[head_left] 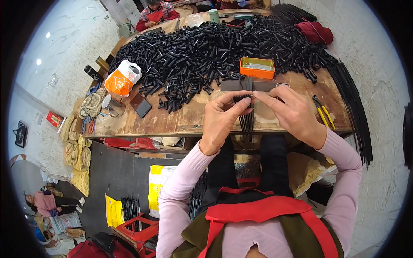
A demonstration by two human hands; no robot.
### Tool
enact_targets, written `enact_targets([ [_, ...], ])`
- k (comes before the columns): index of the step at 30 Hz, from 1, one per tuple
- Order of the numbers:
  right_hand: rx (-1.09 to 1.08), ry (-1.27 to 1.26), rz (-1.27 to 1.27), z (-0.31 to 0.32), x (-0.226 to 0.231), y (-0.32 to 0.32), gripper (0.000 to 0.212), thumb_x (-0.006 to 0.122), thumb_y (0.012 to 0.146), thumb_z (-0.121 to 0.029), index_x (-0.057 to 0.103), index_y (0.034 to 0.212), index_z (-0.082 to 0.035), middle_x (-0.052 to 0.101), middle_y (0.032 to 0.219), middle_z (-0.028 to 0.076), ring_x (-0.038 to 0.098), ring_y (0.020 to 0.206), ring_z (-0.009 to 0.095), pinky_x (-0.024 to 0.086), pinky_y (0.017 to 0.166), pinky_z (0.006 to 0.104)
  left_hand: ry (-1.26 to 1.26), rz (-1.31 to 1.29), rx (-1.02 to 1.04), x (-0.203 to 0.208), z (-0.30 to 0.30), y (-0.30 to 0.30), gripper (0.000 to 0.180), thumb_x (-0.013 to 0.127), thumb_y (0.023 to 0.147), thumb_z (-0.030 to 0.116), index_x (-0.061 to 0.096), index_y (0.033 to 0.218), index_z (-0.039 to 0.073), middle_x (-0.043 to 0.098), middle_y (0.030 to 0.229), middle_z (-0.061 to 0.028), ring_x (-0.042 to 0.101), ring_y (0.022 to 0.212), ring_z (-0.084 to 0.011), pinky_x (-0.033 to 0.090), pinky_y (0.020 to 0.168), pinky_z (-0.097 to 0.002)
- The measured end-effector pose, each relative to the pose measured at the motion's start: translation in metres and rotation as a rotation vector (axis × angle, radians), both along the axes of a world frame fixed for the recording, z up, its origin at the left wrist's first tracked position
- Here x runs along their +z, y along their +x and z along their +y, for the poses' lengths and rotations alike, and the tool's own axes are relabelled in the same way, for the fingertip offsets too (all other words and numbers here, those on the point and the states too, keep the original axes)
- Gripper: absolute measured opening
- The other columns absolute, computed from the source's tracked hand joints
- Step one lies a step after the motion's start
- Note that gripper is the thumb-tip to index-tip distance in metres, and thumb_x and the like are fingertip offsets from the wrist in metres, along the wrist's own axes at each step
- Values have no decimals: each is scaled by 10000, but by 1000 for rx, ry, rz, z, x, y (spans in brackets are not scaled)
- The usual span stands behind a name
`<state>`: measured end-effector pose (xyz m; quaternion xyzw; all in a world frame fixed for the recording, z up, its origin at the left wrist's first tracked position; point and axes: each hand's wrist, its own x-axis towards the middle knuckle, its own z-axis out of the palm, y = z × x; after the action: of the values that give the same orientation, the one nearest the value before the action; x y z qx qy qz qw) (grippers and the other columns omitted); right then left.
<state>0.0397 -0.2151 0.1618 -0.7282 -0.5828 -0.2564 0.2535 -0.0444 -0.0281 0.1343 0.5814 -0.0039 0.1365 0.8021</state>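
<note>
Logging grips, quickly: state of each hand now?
Left hand: closed, holding thin black rods.
Right hand: partly curled at the rods; grip cannot be told.

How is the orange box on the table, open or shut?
Open: the box has no lid on; thin pale pieces show inside.

Partly hidden: the middle of the bundle of thin black rods (pixel 247 125), behind the left hand (pixel 219 120). Whether the fingers of the right hand (pixel 293 112) grip a rod is too small to tell. The pile of black tubes (pixel 206 49) conceals much of the table (pixel 189 122). At its far edge, a co-worker (pixel 157 15) is cropped above. Contents of the plastic bag (pixel 123 78), near the left edge, are concealed.
</note>
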Motion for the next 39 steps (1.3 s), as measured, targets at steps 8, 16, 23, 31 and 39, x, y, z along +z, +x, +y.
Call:
enact_targets([
  [8, 76, 14, -241, 0, 17, 11, 356, 653, 679, 11, 656, 1035, 16, 593, 870, 97, 602, 747, 244, 498, 599, 330, 9, 24, -51, 2, 3, 3, 213, 649, 910, 23, 678, 1110, -44, 710, 937, -92, 677, 866, -110, 581, 797, -235],
  [16, 103, 27, -188, 6, 19, 10, 333, 650, 722, 18, 640, 1054, 30, 602, 911, 114, 613, 784, 272, 512, 645, 348, -5, 37, -52, -3, 4, 4, 241, 651, 900, -2, 665, 1135, -56, 710, 962, -116, 687, 890, -145, 582, 815, -246],
  [23, -43, -34, -92, -21, 14, 13, 312, 638, 748, 51, 666, 1056, 9, 604, 926, 113, 617, 820, 264, 509, 680, 351, 11, 41, -91, 2, 9, 1, 254, 650, 903, 6, 657, 1150, -55, 704, 1019, -138, 687, 929, -166, 580, 832, -256],
  [31, -18, -82, -99, -21, 19, 8, 319, 646, 730, 39, 687, 1046, 8, 584, 888, 92, 590, 761, 243, 486, 645, 335, 54, 46, -112, 0, 12, -2, 235, 623, 921, 17, 656, 1145, -45, 696, 1029, -156, 682, 968, -212, 582, 867, -309],
  [39, 50, -79, -108, -19, 20, 9, 321, 652, 723, 1, 666, 1044, 20, 596, 912, 111, 605, 784, 258, 490, 648, 348, 35, 53, -122, 2, 11, -4, 251, 634, 915, 18, 652, 1156, -51, 691, 1052, -158, 680, 976, -215, 582, 873, -316],
])
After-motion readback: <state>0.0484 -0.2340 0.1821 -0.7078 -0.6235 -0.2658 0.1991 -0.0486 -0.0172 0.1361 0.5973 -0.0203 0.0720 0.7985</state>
